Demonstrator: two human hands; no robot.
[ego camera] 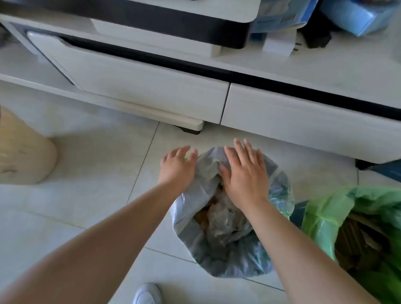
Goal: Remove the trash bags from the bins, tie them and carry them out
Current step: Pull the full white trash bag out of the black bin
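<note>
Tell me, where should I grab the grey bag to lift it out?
Take the grey bag by its loose rim, from above. It folds outward round the top and bunches at the far side, so it gathers easily.

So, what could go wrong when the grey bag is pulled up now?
The grey bag looks thin and full; it may tear or spill when lifted. The left hand and right hand rest at its far rim, not clearly gripping, so plastic could slip. The open green bag beside it could tip.

Tiled floor [79, 215]: grey trash bag [225, 255], green trash bag [329, 213] just beside; beige cylinder [20, 154] left; white shoe [148, 296].
</note>
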